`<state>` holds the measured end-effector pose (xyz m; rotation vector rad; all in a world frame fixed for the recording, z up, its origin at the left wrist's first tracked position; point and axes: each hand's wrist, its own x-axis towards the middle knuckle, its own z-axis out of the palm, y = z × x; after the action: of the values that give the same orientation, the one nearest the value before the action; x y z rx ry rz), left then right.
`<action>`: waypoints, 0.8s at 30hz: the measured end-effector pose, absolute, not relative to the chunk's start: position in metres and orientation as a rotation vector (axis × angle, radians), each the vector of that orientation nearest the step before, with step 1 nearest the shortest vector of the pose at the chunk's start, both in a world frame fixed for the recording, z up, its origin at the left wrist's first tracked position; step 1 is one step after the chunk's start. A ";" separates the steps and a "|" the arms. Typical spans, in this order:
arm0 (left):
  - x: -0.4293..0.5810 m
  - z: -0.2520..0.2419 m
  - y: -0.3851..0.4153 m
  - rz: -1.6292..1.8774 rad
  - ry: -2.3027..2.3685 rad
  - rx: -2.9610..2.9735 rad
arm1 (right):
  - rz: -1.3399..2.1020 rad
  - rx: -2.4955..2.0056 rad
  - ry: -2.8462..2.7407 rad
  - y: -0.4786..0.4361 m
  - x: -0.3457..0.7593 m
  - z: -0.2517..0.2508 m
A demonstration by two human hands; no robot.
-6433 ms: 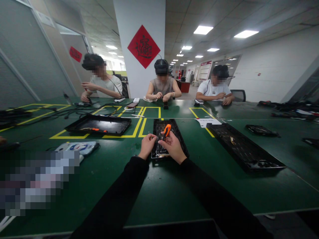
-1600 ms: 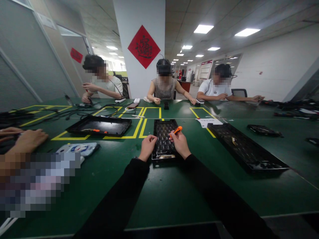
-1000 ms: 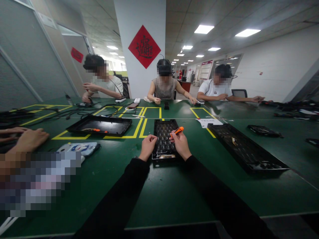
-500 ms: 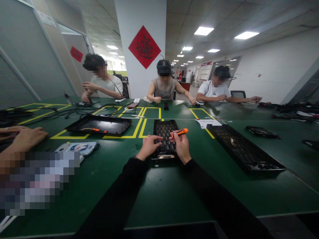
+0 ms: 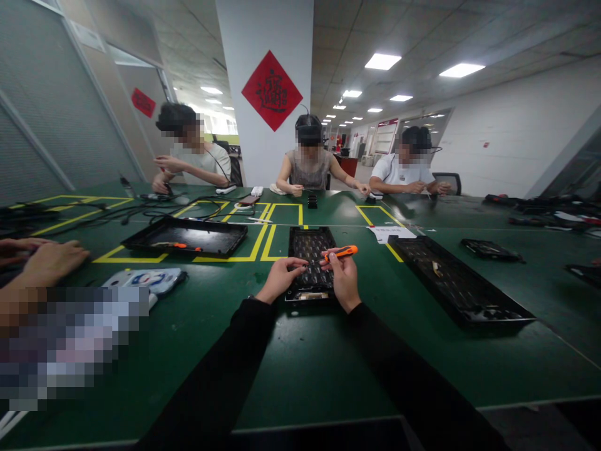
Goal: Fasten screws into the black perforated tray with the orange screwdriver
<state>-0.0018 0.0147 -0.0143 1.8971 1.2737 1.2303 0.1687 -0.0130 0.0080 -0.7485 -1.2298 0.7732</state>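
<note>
In front of me a black plastic tray (image 5: 312, 241) with a pitted inner floor lies on the green table, its short side towards me. My right hand (image 5: 346, 282) is closed around a screwdriver (image 5: 346, 251) with an orange and black handle, held nearly level over the tray, its working end pointing left. Over the tray's left edge is my left hand (image 5: 278, 280), thumb and fingertips pinched together close to the screwdriver's end. Whatever sits in that pinch is too small to make out. A pale strip (image 5: 313, 296) lies along the tray's near end.
A long black tray (image 5: 462, 282) stands on the right, with a paper sheet (image 5: 392, 233) behind it. Another black tray (image 5: 220, 235), holding an orange-handled tool, is at the left. A co-worker's hand (image 5: 56, 263) rests nearby. Three people sit opposite; cables (image 5: 136, 210) cross the table.
My left fingertips have drawn closer together, and the screwdriver has shifted slightly right and down. Opposite, at right, a person's outstretched hand has come back towards their other hand.
</note>
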 end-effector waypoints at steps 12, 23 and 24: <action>-0.001 -0.014 0.012 1.242 1.161 1.793 | 0.788 -0.735 -1.233 -0.014 0.170 0.008; 0.000 -0.014 0.013 1.242 1.198 1.812 | 0.780 -0.760 -1.222 -0.017 0.169 0.011; 0.000 -0.014 0.013 1.240 1.204 1.814 | 0.775 -0.764 -1.222 -0.017 0.169 0.012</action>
<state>-0.0003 0.0133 -0.0143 1.8139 1.2037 1.2400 0.1686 -0.0172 0.0117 -0.7642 -1.2220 0.7748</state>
